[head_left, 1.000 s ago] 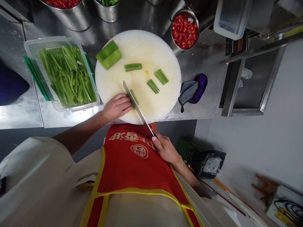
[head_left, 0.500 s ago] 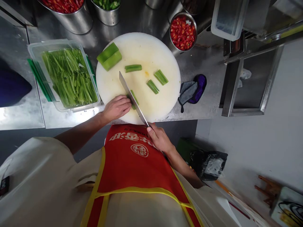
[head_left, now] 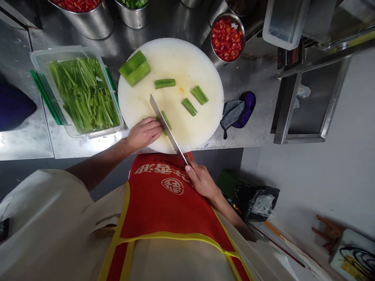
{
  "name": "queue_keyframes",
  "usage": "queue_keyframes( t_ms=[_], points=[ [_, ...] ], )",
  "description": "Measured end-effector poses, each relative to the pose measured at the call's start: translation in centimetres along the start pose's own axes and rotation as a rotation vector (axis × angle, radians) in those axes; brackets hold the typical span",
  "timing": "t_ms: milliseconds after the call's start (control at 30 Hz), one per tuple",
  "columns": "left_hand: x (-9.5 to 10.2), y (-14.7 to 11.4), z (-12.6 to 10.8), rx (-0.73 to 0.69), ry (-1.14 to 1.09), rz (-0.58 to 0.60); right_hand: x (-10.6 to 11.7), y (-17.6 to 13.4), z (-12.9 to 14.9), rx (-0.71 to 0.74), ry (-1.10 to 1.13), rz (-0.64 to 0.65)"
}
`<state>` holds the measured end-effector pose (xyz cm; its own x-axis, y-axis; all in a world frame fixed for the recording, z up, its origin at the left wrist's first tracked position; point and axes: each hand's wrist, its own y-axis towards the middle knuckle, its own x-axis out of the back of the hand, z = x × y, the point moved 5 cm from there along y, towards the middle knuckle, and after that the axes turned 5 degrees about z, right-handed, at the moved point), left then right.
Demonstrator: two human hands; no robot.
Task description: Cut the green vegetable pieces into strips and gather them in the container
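My right hand (head_left: 203, 181) grips the handle of a kitchen knife (head_left: 172, 137) low at the front edge of a round white cutting board (head_left: 202, 130). Its blade slants up and left, crossing a green vegetable piece (head_left: 166, 120). My left hand (head_left: 146, 132) rests on the board with curled fingers pressed against that piece, left of the blade; the fingers partly hide it. Cut green stalk pieces lie apart on the board: one piece (head_left: 165, 83) above the blade, another (head_left: 189, 107) right of it, and a third (head_left: 199, 95) farther right. A thick green chunk (head_left: 135, 68) sits at upper left.
Left of the board stands a clear plastic tub (head_left: 39, 60) of green strips. Steel containers line the back, including a cup (head_left: 215, 58) of chopped red chillies. A purple and grey cloth item (head_left: 238, 111) lies right of the board. The steel counter (head_left: 260, 128) ends just in front.
The knife has slid back toward my body, slightly down and right, with my right hand. My left hand stays at the green piece.
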<state>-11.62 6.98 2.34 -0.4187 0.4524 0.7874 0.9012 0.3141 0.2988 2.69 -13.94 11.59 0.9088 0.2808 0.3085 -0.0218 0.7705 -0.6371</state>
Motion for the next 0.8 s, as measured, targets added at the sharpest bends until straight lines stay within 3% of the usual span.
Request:
queue_keyframes(
  t_ms=[167,467,800],
  points=[
    [0.0,-0.1,0.0,0.005,-0.007,0.008,0.0,-0.3,-0.2,-0.013,-0.034,0.012],
    [0.3,0.1,-0.3,-0.019,0.045,-0.019,-0.3,3.2,-0.3,0.040,-0.094,-0.016],
    [0.4,0.1,-0.6,-0.058,0.114,-0.016,0.6,1.3,0.3,0.043,0.007,0.009]
  ],
)
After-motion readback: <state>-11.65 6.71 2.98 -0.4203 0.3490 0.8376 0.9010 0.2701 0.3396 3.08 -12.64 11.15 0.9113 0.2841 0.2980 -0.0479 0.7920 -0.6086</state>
